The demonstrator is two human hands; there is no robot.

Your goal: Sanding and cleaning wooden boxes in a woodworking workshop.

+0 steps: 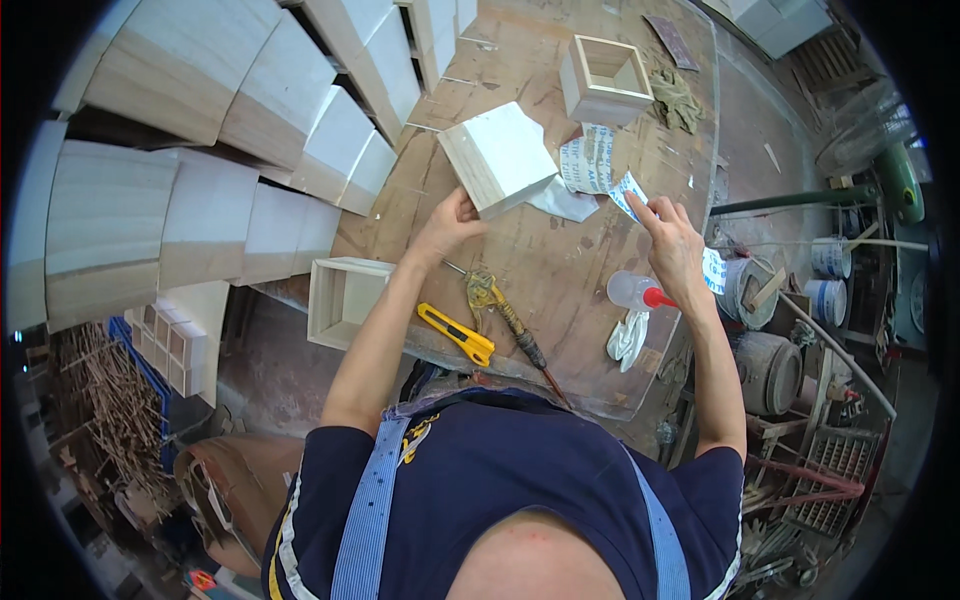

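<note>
A pale wooden box (505, 155) is tilted above the workbench, its white smooth face up. My left hand (452, 228) grips it at the near left corner, fingers partly hidden beneath. My right hand (675, 245) pinches a strip of what looks like sandpaper (628, 195), white-backed with blue print, apart from the box; another printed end sticks out by the wrist. More printed sandpaper (588, 160) lies beside the box, next to a crumpled white sheet (565, 200). Near my right wrist is a clear plastic bottle (630, 290) with a red cap.
A yellow utility knife (456, 334) and a tape-wrapped tool (510, 320) lie near the bench edge. Open wooden boxes stand at the back (606, 82) and near left (345, 300). Stacked boxes (200, 200) crowd the left. A glove (678, 100) and a white cloth (627, 340) lie right.
</note>
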